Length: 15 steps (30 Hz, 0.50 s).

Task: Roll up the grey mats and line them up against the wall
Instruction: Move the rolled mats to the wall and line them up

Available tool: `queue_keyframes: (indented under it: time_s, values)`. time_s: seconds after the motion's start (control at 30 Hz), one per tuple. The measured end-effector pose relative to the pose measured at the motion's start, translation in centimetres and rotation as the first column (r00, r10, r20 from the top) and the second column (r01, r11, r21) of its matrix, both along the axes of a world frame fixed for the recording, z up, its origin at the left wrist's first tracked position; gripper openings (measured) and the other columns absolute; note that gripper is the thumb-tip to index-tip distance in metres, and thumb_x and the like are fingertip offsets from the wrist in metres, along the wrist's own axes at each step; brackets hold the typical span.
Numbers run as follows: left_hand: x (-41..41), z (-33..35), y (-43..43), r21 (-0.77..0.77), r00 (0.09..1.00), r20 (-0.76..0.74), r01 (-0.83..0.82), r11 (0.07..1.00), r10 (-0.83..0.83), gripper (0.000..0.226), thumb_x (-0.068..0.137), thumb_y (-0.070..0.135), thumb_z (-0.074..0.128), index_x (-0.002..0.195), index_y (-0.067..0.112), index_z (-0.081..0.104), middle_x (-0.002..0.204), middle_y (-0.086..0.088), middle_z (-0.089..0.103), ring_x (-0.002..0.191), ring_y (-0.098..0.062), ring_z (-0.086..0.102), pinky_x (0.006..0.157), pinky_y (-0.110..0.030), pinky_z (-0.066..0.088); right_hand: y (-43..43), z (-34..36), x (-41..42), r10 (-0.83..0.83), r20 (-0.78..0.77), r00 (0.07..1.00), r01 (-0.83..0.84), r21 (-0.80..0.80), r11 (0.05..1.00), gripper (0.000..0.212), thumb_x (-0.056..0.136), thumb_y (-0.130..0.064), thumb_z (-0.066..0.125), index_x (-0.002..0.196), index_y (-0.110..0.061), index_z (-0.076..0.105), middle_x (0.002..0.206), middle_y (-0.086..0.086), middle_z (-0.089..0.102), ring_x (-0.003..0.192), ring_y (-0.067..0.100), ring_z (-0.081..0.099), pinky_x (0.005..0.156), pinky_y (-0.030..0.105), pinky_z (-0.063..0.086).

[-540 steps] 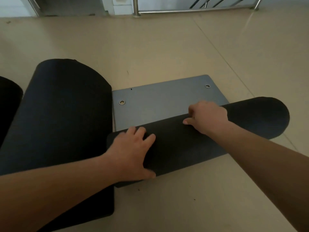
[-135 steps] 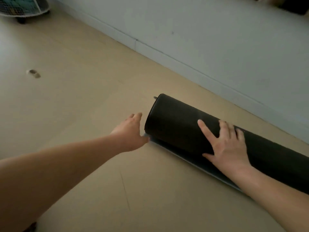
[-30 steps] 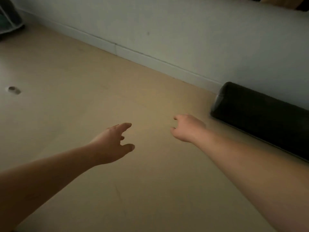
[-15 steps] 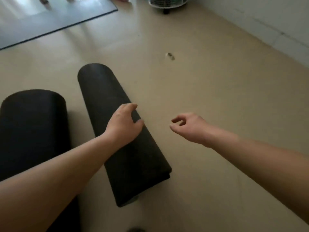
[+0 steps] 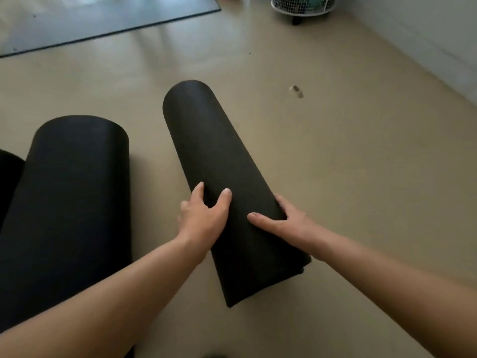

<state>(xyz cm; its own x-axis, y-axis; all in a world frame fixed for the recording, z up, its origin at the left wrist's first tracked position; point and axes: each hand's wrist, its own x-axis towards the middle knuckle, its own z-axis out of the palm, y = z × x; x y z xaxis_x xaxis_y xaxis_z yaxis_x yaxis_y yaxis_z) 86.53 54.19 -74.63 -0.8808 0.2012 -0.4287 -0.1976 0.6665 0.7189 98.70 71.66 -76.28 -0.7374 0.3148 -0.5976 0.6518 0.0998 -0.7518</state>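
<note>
A dark rolled mat (image 5: 206,148) lies on the beige floor, running from the middle of the view down toward me. My left hand (image 5: 204,219) clasps its left side and my right hand (image 5: 286,223) clasps its right side, thumbs on top, near the closer end. A thicker rolled mat (image 5: 72,202) lies to the left, with the edge of another dark roll (image 5: 9,177) beyond it at the frame's left border. A flat grey mat (image 5: 103,19) lies unrolled at the top left.
The pale wall with its skirting (image 5: 438,45) runs along the right. A white wire fan (image 5: 302,6) on wheels stands at the top near the wall. A small scrap (image 5: 296,91) lies on the floor between mat and wall.
My view has swung from the wall, where one roll lies, back to the other rolls. Both hands have come down onto the middle roll and closed around it.
</note>
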Motion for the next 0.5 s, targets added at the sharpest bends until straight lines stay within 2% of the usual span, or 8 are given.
queue_keyframes:
  time_s: [0.07, 0.1, 0.17, 0.2, 0.27, 0.37, 0.43, 0.5]
  values:
    - [0.0, -0.3, 0.5, 0.054, 0.998, -0.033, 0.053, 0.997, -0.052, 0.079, 0.090, 0.061, 0.070, 0.156, 0.031, 0.041, 0.143, -0.002, 0.053, 0.122, -0.019, 0.058, 0.100, -0.040, 0.054, 1.7, 0.1, 1.1, -0.163, -0.044, 0.986, 0.166, 0.079, 0.983, 0.101, 0.066, -0.082, 0.076, 0.152, -0.044, 0.040, 0.135, -0.014, 0.057, 0.119, 0.014, 0.061, 0.104, 0.039, 0.052]
    - [0.0, -0.2, 0.8, 0.072, 0.998, 0.016, 0.066, 0.995, -0.068, 0.086, 0.086, 0.062, 0.074, 0.158, 0.030, 0.038, 0.147, -0.001, 0.051, 0.125, -0.021, 0.057, 0.102, -0.041, 0.053, 2.9, 0.0, 1.5, -0.207, -0.084, 0.975, 0.219, 0.186, 0.958, 0.092, 0.071, -0.079, 0.073, 0.151, -0.045, 0.043, 0.137, -0.012, 0.055, 0.121, 0.014, 0.059, 0.105, 0.040, 0.051]
    - [0.5, -0.1, 2.0, 0.125, 0.972, 0.225, 0.035, 0.992, -0.062, 0.109, 0.075, 0.070, 0.080, 0.162, 0.036, 0.024, 0.160, 0.002, 0.039, 0.136, -0.028, 0.050, 0.107, -0.049, 0.050, 5.4, 0.5, 2.1, -0.218, -0.147, 0.965, 0.254, 0.303, 0.918, 0.064, 0.082, -0.068, 0.071, 0.141, -0.049, 0.055, 0.129, -0.010, 0.060, 0.112, 0.010, 0.061, 0.099, 0.038, 0.053]
    - [0.9, -0.1, 2.9, 0.181, 0.944, 0.326, -0.010, 0.983, -0.050, 0.112, 0.073, 0.070, 0.082, 0.162, 0.042, 0.020, 0.162, 0.004, 0.036, 0.134, -0.028, 0.051, 0.105, -0.052, 0.051, 6.3, 0.8, 2.3, -0.212, -0.142, 0.967, 0.244, 0.281, 0.928, 0.054, 0.084, -0.064, 0.072, 0.134, -0.048, 0.061, 0.123, -0.008, 0.064, 0.105, 0.009, 0.064, 0.094, 0.035, 0.055]
    - [1.9, -0.2, 4.9, 0.296, 0.910, 0.412, -0.084, 0.951, -0.048, 0.109, 0.075, 0.062, 0.085, 0.159, 0.053, 0.016, 0.159, 0.007, 0.039, 0.117, -0.021, 0.057, 0.099, -0.052, 0.055, 7.5, 1.5, 2.9, -0.200, -0.095, 0.975, 0.215, 0.179, 0.960, 0.046, 0.081, -0.067, 0.075, 0.121, -0.046, 0.066, 0.112, -0.012, 0.070, 0.096, 0.005, 0.067, 0.082, 0.026, 0.055]
    - [3.1, -0.2, 6.9, 0.354, 0.932, 0.353, -0.059, 0.933, -0.075, 0.101, 0.081, 0.048, 0.086, 0.157, 0.055, 0.020, 0.145, 0.004, 0.049, 0.103, -0.014, 0.058, 0.088, -0.046, 0.057, 8.5, 1.5, 4.2, -0.206, -0.027, 0.978, 0.208, 0.100, 0.973, 0.065, 0.067, -0.078, 0.079, 0.120, -0.046, 0.061, 0.109, -0.021, 0.065, 0.095, 0.001, 0.065, 0.074, 0.021, 0.051]
    - [3.5, -0.2, 7.6, 0.339, 0.923, 0.373, -0.045, 0.940, -0.091, 0.110, 0.076, 0.047, 0.091, 0.159, 0.048, 0.018, 0.144, 0.002, 0.050, 0.112, -0.019, 0.059, 0.086, -0.047, 0.056, 9.3, 0.9, 5.2, -0.250, 0.017, 0.968, 0.249, 0.032, 0.968, 0.083, 0.057, -0.083, 0.082, 0.125, -0.039, 0.063, 0.115, -0.014, 0.071, 0.098, 0.008, 0.071, 0.083, 0.027, 0.057]
    - [3.8, -0.2, 8.4, 0.321, 0.895, 0.438, -0.067, 0.945, -0.085, 0.121, 0.071, 0.047, 0.094, 0.162, 0.045, 0.014, 0.157, 0.001, 0.042, 0.128, -0.030, 0.054, 0.097, -0.059, 0.052, 9.8, 0.0, 6.5, -0.295, 0.051, 0.954, 0.296, -0.034, 0.954, 0.089, 0.054, -0.081, 0.084, 0.128, -0.035, 0.064, 0.114, -0.009, 0.075, 0.099, 0.012, 0.074, 0.089, 0.034, 0.060]
